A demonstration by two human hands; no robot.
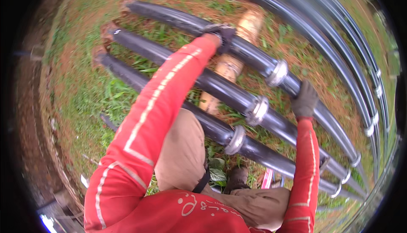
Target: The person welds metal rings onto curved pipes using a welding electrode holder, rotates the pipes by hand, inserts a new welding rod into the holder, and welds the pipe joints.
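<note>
Pipe, black (254,59), the farthest of three lying side by side, ran slantwise over grass and red soil, with a silvery coupling collar (277,72) near its middle. Left hand (220,33), in a dark glove, was clenched over this pipe up-slope of the collar. Right hand (304,100), also gloved, gripped the same pipe just down-slope of the collar. Second pipe (220,88) and third pipe (212,127) lay just beside it, each with its own collar. Wooden log (231,65) lay crosswise beneath the pipes. More dark pipes (339,33) curved well apart at upper right. Both sleeves were red.
</note>
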